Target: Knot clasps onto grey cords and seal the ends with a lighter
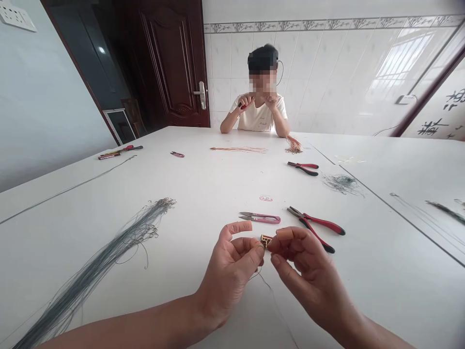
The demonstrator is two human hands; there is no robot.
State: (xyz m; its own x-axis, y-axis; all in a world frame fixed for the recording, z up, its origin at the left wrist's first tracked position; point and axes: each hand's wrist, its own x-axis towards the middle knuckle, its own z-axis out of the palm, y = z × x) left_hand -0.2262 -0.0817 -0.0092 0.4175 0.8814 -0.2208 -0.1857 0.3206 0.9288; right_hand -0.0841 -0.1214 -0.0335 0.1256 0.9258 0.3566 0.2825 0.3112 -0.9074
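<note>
My left hand [232, 269] pinches a small gold and dark red patterned ornament [266, 239] between thumb and fingers, so part of it is hidden. Close against its right side are the curled fingers of my right hand [314, 274]; whether they grip a thread there is hidden. Both hands have an orange-tan wrap on a finger. A thin grey cord [273, 293] trails from below my left fingertips toward the front edge. Just beyond my hands lie pink thread snips [261, 218] and red-and-black pliers [316, 223] with jaws parted.
A bundle of grey cords [119, 247] stretches along the left of the white table [203, 184]. Farther back lie more pliers [303, 167], small snips [178, 154], orange cords [238, 149] and a grey tangle [341, 183]. Opposite sits a person [259, 111] with both hands raised.
</note>
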